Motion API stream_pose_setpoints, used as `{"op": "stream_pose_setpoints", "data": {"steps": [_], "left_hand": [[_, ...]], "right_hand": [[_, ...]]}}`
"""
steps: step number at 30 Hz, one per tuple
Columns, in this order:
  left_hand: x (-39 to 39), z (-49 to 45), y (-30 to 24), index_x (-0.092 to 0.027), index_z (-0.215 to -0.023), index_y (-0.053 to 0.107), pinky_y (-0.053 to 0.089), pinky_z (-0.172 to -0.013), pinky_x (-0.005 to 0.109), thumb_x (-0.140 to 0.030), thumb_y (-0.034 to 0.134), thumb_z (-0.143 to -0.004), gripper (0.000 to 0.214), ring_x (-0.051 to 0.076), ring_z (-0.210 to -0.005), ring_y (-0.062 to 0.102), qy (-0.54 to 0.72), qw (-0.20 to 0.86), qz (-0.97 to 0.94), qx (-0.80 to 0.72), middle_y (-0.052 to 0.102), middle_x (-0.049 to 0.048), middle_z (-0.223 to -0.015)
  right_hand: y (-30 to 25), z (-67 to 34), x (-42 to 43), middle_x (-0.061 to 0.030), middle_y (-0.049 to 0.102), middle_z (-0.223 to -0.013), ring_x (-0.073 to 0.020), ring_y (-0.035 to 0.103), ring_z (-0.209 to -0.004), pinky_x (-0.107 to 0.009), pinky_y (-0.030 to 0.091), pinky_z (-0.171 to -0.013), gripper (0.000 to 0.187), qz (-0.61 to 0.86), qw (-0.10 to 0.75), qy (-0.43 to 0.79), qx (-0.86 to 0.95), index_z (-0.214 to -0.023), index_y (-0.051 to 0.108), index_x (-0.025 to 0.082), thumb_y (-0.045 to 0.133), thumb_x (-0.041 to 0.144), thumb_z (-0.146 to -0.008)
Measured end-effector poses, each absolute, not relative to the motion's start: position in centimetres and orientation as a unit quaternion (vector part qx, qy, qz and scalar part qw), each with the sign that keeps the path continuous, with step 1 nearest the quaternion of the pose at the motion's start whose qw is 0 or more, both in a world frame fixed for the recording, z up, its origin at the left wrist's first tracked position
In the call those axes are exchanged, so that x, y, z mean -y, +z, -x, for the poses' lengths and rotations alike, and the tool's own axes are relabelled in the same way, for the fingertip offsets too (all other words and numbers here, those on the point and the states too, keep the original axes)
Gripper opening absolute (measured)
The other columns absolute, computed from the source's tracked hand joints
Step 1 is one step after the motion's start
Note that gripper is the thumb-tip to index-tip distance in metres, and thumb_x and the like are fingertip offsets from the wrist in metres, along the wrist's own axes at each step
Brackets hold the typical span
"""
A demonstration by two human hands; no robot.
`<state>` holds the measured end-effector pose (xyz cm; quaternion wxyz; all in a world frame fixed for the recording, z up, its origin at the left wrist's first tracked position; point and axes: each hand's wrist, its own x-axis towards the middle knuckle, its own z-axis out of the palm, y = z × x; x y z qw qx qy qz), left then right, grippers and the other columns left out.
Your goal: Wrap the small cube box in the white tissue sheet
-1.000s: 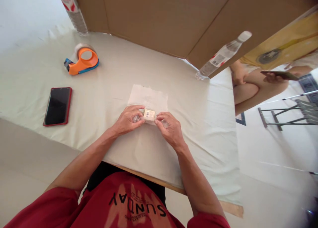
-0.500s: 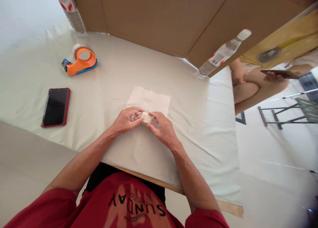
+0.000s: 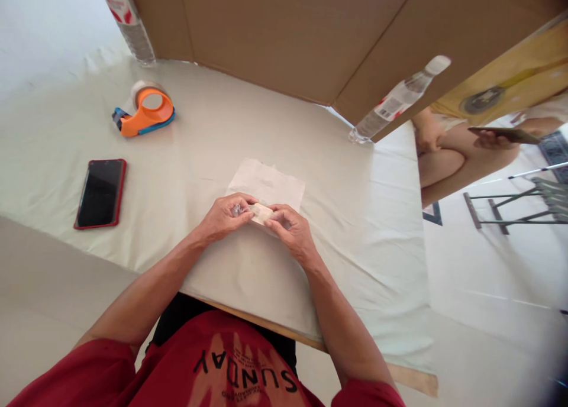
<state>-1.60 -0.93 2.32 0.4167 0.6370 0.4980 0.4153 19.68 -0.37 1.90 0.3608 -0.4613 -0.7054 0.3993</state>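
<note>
Both my hands meet over the middle of the white-covered table (image 3: 199, 129). My left hand (image 3: 224, 217) and my right hand (image 3: 290, 232) are closed on a small beige box (image 3: 261, 212) wrapped in clear plastic, holding it between the fingertips just above the cloth. The box lies tilted, one pale face up. Directly behind it a white sheet of paper (image 3: 270, 185) lies flat on the table.
A red-cased phone (image 3: 100, 193) lies at the left. An orange tape dispenser (image 3: 146, 109) sits further back. Two plastic water bottles (image 3: 133, 25) (image 3: 394, 102) stand by a large cardboard panel (image 3: 288, 34). Another person sits at the right holding a phone (image 3: 501, 135).
The box has been turned: its barcode label, facing up a second ago, no longer shows. My right hand has closed in toward the left one over the box.
</note>
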Motion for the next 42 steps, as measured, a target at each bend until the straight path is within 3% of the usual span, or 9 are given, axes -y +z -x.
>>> {"op": "stream_pose_setpoints", "data": {"steps": [4,10,14,19,21,26,32,37,42], "left_hand": [[0.8,1.6,2.2,-0.019,-0.069,0.058,0.052,-0.068,0.027,-0.035,0.065,-0.082,0.022,0.017,-0.084,0.071,0.415,0.408,-0.64,-0.502,0.076,0.0098,-0.105],[0.7,1.6,2.0,-0.018,-0.07,0.059,0.051,-0.068,0.026,-0.034,0.064,-0.082,0.02,0.017,-0.083,0.069,0.427,0.406,-0.635,-0.5,0.076,0.0089,-0.102],[0.7,1.5,2.1,-0.019,-0.07,0.058,0.051,-0.068,0.025,-0.034,0.065,-0.081,0.02,0.015,-0.079,0.067,0.419,0.409,-0.631,-0.509,0.075,0.0069,-0.1],[0.6,1.4,1.9,-0.02,-0.091,0.066,0.05,-0.065,0.024,-0.036,0.067,-0.079,0.02,0.014,-0.07,0.061,0.391,0.384,-0.628,-0.553,0.071,0.0009,-0.086],[0.5,1.4,1.9,-0.02,-0.099,0.067,0.051,-0.068,0.025,-0.036,0.068,-0.078,0.026,0.015,-0.074,0.063,0.393,0.375,-0.627,-0.558,0.072,0.0009,-0.088],[0.5,1.1,1.9,-0.019,-0.105,0.068,0.053,-0.082,0.027,-0.037,0.068,-0.078,0.033,0.017,-0.088,0.067,0.403,0.384,-0.618,-0.555,0.074,0.0038,-0.101],[0.5,1.4,2.2,-0.017,-0.103,0.07,0.051,-0.079,0.026,-0.037,0.065,-0.078,0.032,0.016,-0.082,0.065,0.394,0.386,-0.61,-0.569,0.074,0.0038,-0.095],[0.2,2.9,2.5,-0.015,-0.102,0.069,0.05,-0.076,0.026,-0.041,0.063,-0.077,0.036,0.015,-0.079,0.062,0.43,0.387,-0.563,-0.59,0.068,0.002,-0.084],[0.5,4.2,3.0,-0.016,-0.104,0.067,0.045,-0.065,0.026,-0.035,0.058,-0.078,0.033,0.013,-0.063,0.054,0.354,0.351,-0.559,-0.663,0.059,-0.003,-0.069]], "right_hand": [[1.7,-19.2,0.6,-0.0055,0.075,-0.104,-0.0199,0.069,-0.087,-0.032,0.054,-0.078,0.017,0.487,0.377,0.407,0.675,-0.077,0.065,0.023,0.066,0.037,-0.085],[1.5,-18.7,0.7,-0.0049,0.077,-0.101,-0.0219,0.07,-0.092,-0.037,0.053,-0.09,0.015,0.503,0.4,0.369,0.672,-0.078,0.065,0.024,0.067,0.037,-0.084],[1.4,-18.8,0.6,-0.0045,0.078,-0.101,-0.0216,0.07,-0.09,-0.037,0.054,-0.088,0.015,0.515,0.393,0.367,0.668,-0.081,0.065,0.024,0.066,0.038,-0.085],[0.9,-19.1,0.1,-0.0039,0.077,-0.093,-0.0201,0.07,-0.082,-0.033,0.054,-0.078,0.016,0.512,0.38,0.364,0.679,-0.085,0.065,0.023,0.063,0.038,-0.088],[1.1,-19.3,0.1,-0.0055,0.076,-0.095,-0.0217,0.07,-0.086,-0.035,0.054,-0.079,0.015,0.518,0.385,0.292,0.706,-0.09,0.066,0.023,0.061,0.037,-0.091],[2.9,-18.9,1.7,-0.0092,0.073,-0.111,-0.0238,0.065,-0.102,-0.04,0.044,-0.092,0.009,0.472,0.415,-0.034,0.777,-0.099,0.068,0.023,0.062,0.022,-0.093],[2.6,-17.3,2.7,-0.0096,0.074,-0.112,-0.0231,0.062,-0.106,-0.037,0.04,-0.091,0.019,0.399,0.308,-0.029,0.863,-0.113,0.065,0.018,0.058,0.02,-0.096],[2.1,-17.4,2.2,-0.0075,0.073,-0.113,-0.0224,0.06,-0.104,-0.038,0.037,-0.091,0.018,0.41,0.275,-0.017,0.869,-0.113,0.064,0.019,0.058,0.024,-0.097],[2.7,-17.0,2.1,-0.0075,0.069,-0.114,-0.024,0.055,-0.1,-0.038,0.033,-0.086,0.028,0.421,0.212,-0.034,0.881,-0.123,0.061,0.022,0.06,0.032,-0.096]]}}
